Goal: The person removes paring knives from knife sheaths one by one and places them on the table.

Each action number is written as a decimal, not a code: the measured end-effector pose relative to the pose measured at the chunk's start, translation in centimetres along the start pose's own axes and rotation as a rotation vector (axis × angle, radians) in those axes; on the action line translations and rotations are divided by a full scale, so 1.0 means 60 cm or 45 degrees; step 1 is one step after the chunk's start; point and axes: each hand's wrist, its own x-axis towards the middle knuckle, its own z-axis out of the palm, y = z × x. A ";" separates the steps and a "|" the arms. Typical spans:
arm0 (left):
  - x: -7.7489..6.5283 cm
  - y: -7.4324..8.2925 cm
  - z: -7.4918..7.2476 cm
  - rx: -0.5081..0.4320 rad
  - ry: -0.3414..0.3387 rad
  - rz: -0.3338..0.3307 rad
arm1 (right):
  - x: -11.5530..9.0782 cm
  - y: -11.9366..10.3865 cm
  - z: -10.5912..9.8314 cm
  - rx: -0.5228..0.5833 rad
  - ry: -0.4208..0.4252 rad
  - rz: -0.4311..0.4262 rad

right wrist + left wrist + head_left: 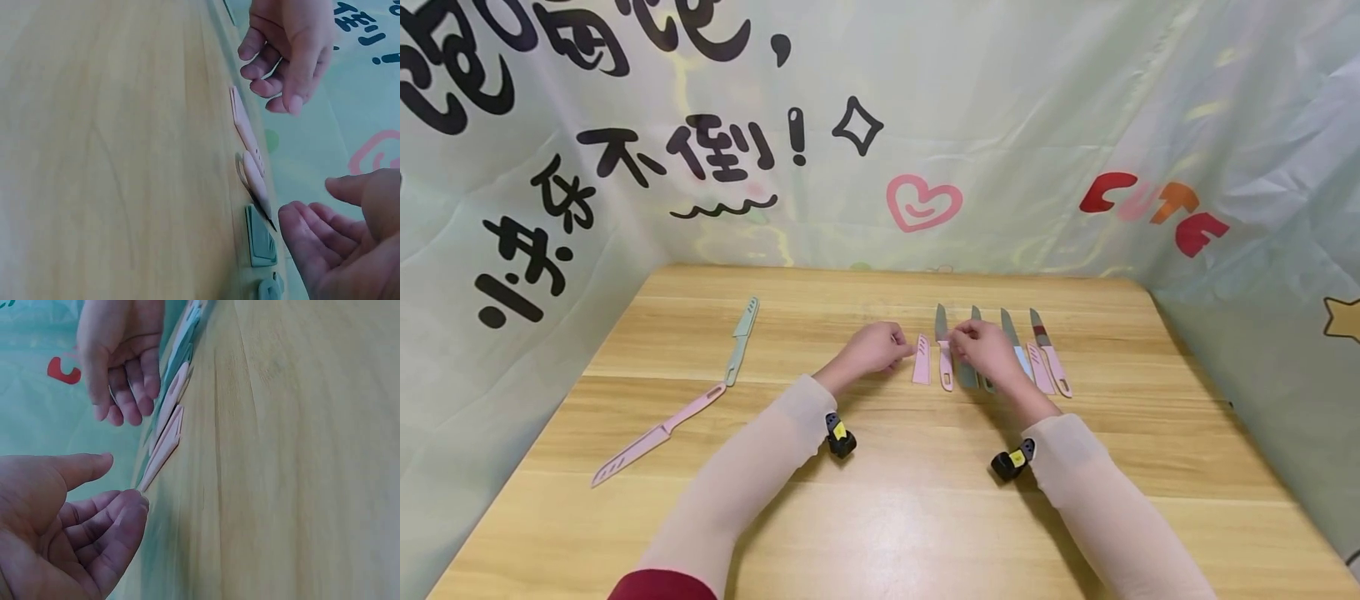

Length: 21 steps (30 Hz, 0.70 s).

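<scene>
My left hand [874, 347] hovers just left of a pink blade sheath [922, 362], its fingers loosely bent and nothing between them. Right of that sheath lies a pink-handled knife [945, 367], blade bare and pointing to the back. Over this knife's right side is my right hand [988, 350], thumb and fingers apart in the right wrist view, holding nothing. It partly covers a green sheath [261, 237] and a green knife [976, 313]. Whether either hand touches anything is hard to tell.
Farther right lie a blue-handled knife [1022, 360], another pink sheath [1041, 369] and a pink-handled knife [1057, 370] with a dark reddish band on its blade. At left are a sheathed green knife [746, 319] and a sheathed pink knife [634, 454]. A printed curtain [1015, 108] surrounds the table.
</scene>
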 end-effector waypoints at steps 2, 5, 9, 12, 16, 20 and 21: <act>-0.006 -0.003 -0.005 0.024 0.011 0.026 | 0.000 0.000 0.001 0.121 -0.027 0.006; -0.014 -0.008 -0.012 0.043 0.024 0.063 | -0.002 -0.001 0.004 0.287 -0.069 0.008; -0.025 -0.014 -0.022 0.017 0.029 0.082 | -0.006 -0.002 0.007 0.421 -0.108 -0.020; -0.036 -0.022 -0.034 0.010 0.051 0.077 | -0.009 -0.007 0.013 0.486 -0.138 -0.037; -0.050 -0.037 -0.048 0.011 0.090 0.063 | -0.010 -0.012 0.020 0.538 -0.162 -0.039; -0.062 -0.059 -0.062 0.057 0.122 0.062 | -0.012 -0.015 0.029 0.552 -0.178 -0.086; -0.066 -0.065 -0.066 0.077 0.131 0.063 | -0.013 -0.016 0.032 0.559 -0.186 -0.100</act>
